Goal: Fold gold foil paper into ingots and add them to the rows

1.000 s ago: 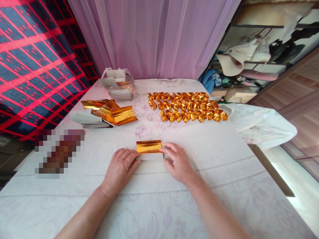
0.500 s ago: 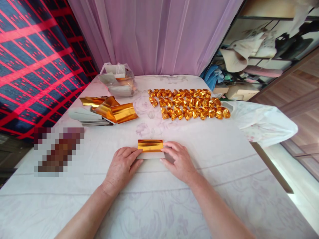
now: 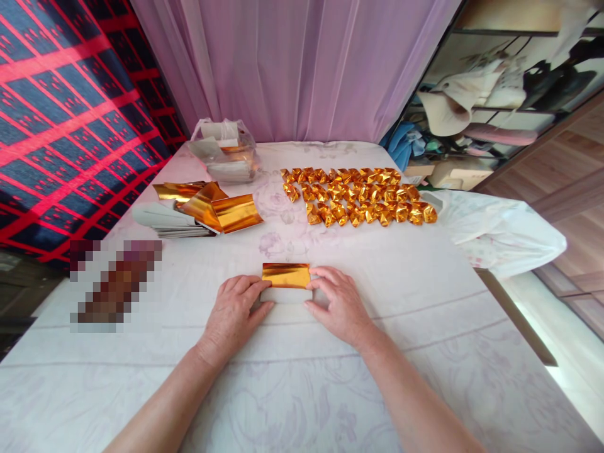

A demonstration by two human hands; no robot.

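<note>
A sheet of gold foil paper (image 3: 285,275) lies on the table in front of me, its near edge turned up so that a white band of the backing shows. My left hand (image 3: 238,309) grips its left end between thumb and fingers. At the right end, my right hand (image 3: 340,305) pinches the same fold, thumb below and fingertips above. Further off to the right stand rows of folded gold paper pieces (image 3: 358,196). To the left lies a loose pile of gold foil sheets (image 3: 236,214), some with their white-grey backs up.
A clear plastic bag (image 3: 226,151) with more paper stands at the back left. A white plastic bag (image 3: 509,233) hangs at the table's right edge. Beyond are a purple curtain (image 3: 302,69) and a shelf with a cap (image 3: 446,113). A blurred-out item (image 3: 120,283) lies at left.
Both hands stay at the sheet's ends. The turned-up white band looks slightly wider, and the whole view has shifted a little.
</note>
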